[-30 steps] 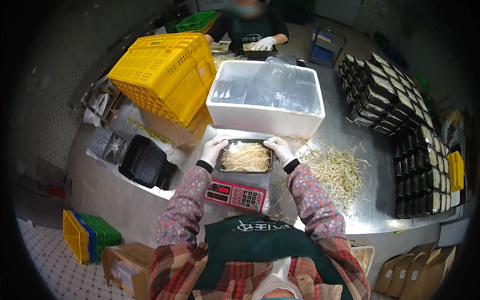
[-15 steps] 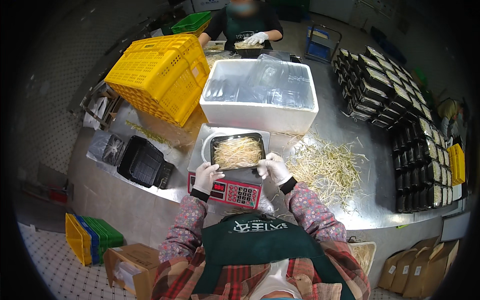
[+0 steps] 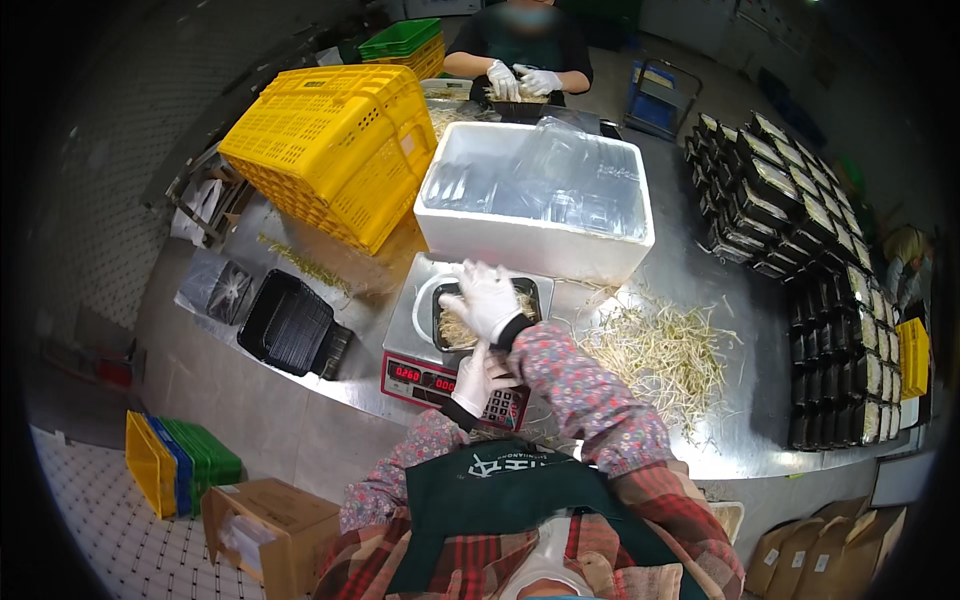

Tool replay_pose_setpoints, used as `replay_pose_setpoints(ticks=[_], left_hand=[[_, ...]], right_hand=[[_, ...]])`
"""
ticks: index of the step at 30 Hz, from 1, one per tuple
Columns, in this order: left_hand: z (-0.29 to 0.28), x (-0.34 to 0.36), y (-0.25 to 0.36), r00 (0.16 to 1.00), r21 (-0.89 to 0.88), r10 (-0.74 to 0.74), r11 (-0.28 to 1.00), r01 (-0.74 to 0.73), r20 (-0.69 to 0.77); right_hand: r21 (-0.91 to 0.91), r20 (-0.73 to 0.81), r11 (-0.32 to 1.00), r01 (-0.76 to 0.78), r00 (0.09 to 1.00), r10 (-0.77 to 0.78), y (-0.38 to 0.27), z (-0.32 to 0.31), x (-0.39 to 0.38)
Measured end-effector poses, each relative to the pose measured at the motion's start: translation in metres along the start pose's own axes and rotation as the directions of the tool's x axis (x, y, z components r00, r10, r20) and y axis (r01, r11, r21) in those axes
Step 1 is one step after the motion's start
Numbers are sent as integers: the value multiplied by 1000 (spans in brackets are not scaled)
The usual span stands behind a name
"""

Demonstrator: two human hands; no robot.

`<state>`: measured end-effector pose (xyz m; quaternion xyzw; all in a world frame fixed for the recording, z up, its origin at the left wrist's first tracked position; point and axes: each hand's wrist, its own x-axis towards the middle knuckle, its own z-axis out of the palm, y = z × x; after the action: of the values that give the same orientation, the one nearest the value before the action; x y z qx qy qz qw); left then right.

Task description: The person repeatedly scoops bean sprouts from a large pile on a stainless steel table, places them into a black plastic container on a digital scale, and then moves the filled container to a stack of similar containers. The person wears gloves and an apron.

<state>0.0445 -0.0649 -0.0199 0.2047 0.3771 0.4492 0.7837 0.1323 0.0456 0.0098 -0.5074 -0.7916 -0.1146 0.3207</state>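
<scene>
A black tray of bean sprouts point(image 3: 459, 332) sits on the steel plate of a red digital scale point(image 3: 402, 372) in front of me. My right hand point(image 3: 487, 303), in a white glove, lies over the tray with its fingers spread on the sprouts and covers much of them. Just below it, at the tray's near edge, is my gloved left hand point(image 3: 481, 380). Its fingers are stretched out over the scale's keypad side, partly behind my right wrist. To the right, a loose heap of bean sprouts point(image 3: 660, 360) lies on the steel table.
A white foam box point(image 3: 535, 240) of clear plastic lids stands behind the scale, beside yellow crates point(image 3: 330, 150). Empty black trays point(image 3: 287, 320) are stacked left. Filled trays point(image 3: 850, 340) pile up at right. Across the table, a person's gloved hands point(image 3: 520, 80) work over another tray.
Both hands have let go of the tray's near corners. My right hand has swung left over the sprouts; my left has moved right, below the tray. The co-worker's second hand has come into view.
</scene>
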Motion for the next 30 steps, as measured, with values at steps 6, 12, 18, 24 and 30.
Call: replay_pose_setpoints(ticks=[6, 12, 18, 24, 30], left_hand=[[2, -2, 8, 995, 61, 10, 998, -3, -104], [-2, -3, 13, 995, 88, -25, 996, 34, -100], [0, -19, 8, 936, 433, 252, 893, -127, -244], [43, -1, -52, 976, 562, -16, 819, -112, 218], [129, 14, -77, 936, 666, -164, 740, -92, 311]], right_hand=[[165, 379, 971, -175, 920, 101, 2, 6, 30], [303, 691, 866, -398, 718, 88, 36, -9, 36], [491, 602, 729, -478, 790, 112, 98, -67, -51], [615, 625, 127, -778, 579, 524, 154, -123, -187], [909, 97, -61, -413, 65, 993, 309, -191, -274]])
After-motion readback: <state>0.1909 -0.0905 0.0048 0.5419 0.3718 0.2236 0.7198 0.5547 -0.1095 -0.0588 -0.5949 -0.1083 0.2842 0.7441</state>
